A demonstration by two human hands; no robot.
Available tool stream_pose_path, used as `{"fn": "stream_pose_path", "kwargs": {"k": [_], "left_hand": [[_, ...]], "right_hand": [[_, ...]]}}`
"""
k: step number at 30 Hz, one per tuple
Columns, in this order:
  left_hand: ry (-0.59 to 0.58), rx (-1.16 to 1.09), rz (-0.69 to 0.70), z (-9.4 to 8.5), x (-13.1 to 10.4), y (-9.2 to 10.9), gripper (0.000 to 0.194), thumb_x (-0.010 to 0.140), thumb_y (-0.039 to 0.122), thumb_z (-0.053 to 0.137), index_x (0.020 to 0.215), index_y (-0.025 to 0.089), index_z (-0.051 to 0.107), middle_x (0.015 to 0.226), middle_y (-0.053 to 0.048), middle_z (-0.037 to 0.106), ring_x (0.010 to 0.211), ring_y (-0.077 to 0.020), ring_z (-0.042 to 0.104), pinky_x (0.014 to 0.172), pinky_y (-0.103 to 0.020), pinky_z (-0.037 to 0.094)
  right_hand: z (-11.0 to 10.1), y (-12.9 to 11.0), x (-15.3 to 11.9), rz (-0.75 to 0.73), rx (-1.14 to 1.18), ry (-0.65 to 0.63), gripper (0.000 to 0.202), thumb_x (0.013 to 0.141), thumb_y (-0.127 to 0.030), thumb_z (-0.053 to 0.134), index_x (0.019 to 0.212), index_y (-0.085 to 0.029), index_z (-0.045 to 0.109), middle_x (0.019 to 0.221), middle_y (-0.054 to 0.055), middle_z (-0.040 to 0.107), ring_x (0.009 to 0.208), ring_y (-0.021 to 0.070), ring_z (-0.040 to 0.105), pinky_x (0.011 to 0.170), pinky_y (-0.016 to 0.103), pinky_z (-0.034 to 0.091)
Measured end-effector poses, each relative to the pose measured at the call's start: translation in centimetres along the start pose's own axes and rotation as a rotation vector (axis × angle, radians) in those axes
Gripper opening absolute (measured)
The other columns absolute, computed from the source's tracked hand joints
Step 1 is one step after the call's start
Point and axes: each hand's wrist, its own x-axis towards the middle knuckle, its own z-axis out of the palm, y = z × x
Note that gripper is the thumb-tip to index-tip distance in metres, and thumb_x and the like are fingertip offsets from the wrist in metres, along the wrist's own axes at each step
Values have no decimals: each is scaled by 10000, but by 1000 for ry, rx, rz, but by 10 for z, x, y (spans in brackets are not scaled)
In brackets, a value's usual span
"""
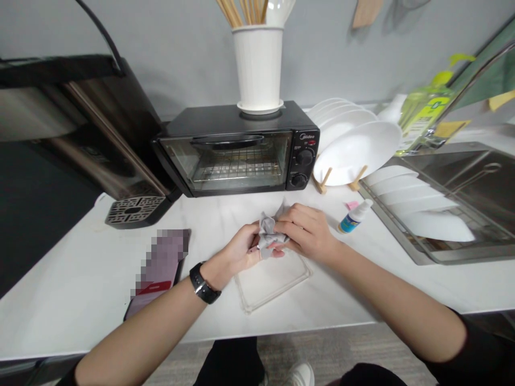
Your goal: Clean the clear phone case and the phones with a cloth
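A crumpled grey-white cloth (267, 231) is pinched between my two hands above the counter. My left hand (243, 249), with a black watch on its wrist, is curled under the cloth with the palm turned up. From above and the right, my right hand (308, 230) grips the cloth with bent fingers. Whether something else lies inside the folds is hidden. Just below my hands, a clear rectangular plastic case (273, 281) lies flat. A small white spray bottle (354, 216) with a blue label leans or stands to the right of my right hand.
A phone (163, 262) lies at the left, partly blurred out. Behind stands a black toaster oven (237, 155) bearing a white pot of chopsticks (259, 64). A coffee machine (116, 134) is at left; racked plates (358, 153) and a sink (475, 254) are at right.
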Motion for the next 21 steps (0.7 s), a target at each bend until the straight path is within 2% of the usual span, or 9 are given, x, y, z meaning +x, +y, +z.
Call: {"fn": "stream_pose_path", "kwargs": {"k": [5, 7, 9, 10, 11, 13, 15, 17, 21], "left_hand": [[-118, -117, -44, 9, -5, 7, 185, 965, 249, 699, 852, 123, 773, 818, -92, 783, 807, -221, 764, 905, -424, 667], [-217, -62, 3, 9, -4, 6, 449, 1018, 566, 707, 1018, 129, 806, 944, -113, 815, 928, -251, 788, 1013, -471, 643], [-342, 59, 103, 6, -2, 1, 835, 860, 916, 660, 1188, 162, 800, 1111, -146, 824, 1075, -297, 789, 1069, -497, 619], [-399, 134, 183, 3, 0, -2, 961, 760, 995, 650, 1272, 192, 782, 1203, -156, 814, 1135, -311, 781, 1072, -493, 617], [-456, 232, 262, 1, 2, -5, 1010, 707, 995, 693, 1360, 226, 751, 1292, -160, 794, 1192, -313, 768, 1081, -480, 613], [-489, 475, 394, -3, 6, -9, 936, 719, 795, 895, 1471, 280, 682, 1400, -143, 754, 1252, -287, 747, 1095, -435, 604], [-380, 732, 560, -4, 7, -10, 666, 873, 576, 901, 1431, 272, 701, 1336, -113, 779, 1176, -234, 761, 1032, -372, 613], [-226, 976, 776, -4, 7, -9, 371, 1026, 471, 764, 1306, 228, 763, 1174, -86, 815, 1028, -189, 766, 928, -328, 611], [20, 1361, 1217, -6, 3, -7, 260, 1099, 391, 655, 1219, 224, 815, 926, -40, 735, 841, -157, 686, 772, -300, 575]], "right_hand": [[0, 3, 0, 52, -1, 163, 144, 1104, -333, 635, 1074, -209, 701, 848, 17, 699, 759, 165, 606, 605, 317, 449], [-2, 3, 1, 104, -37, 262, 170, 1097, -370, 649, 1051, -213, 690, 841, 13, 670, 741, 160, 596, 585, 318, 437], [-3, 3, 2, 153, -80, 351, 185, 1083, -393, 671, 1019, -220, 678, 837, 11, 643, 723, 157, 578, 574, 318, 425], [-4, 3, 2, 170, -100, 381, 181, 1077, -392, 680, 1011, -223, 672, 839, 10, 634, 718, 157, 571, 573, 318, 420], [-4, 3, 2, 180, -117, 399, 174, 1074, -387, 685, 1008, -227, 669, 840, 11, 627, 717, 159, 568, 576, 318, 418], [-4, 2, 2, 177, -133, 415, 172, 1071, -390, 688, 1014, -230, 663, 843, 12, 616, 721, 164, 569, 581, 318, 419], [-4, 1, 1, 152, -128, 420, 170, 1071, -390, 689, 1018, -233, 656, 841, 8, 605, 712, 161, 565, 578, 315, 422], [-3, -1, 0, 136, -119, 423, 161, 1078, -382, 679, 1016, -236, 649, 835, 1, 593, 693, 152, 556, 568, 311, 426], [-2, -2, -1, 144, -108, 430, 187, 1106, -386, 618, 984, -245, 634, 841, -1, 568, 685, 144, 555, 562, 307, 450]]}}
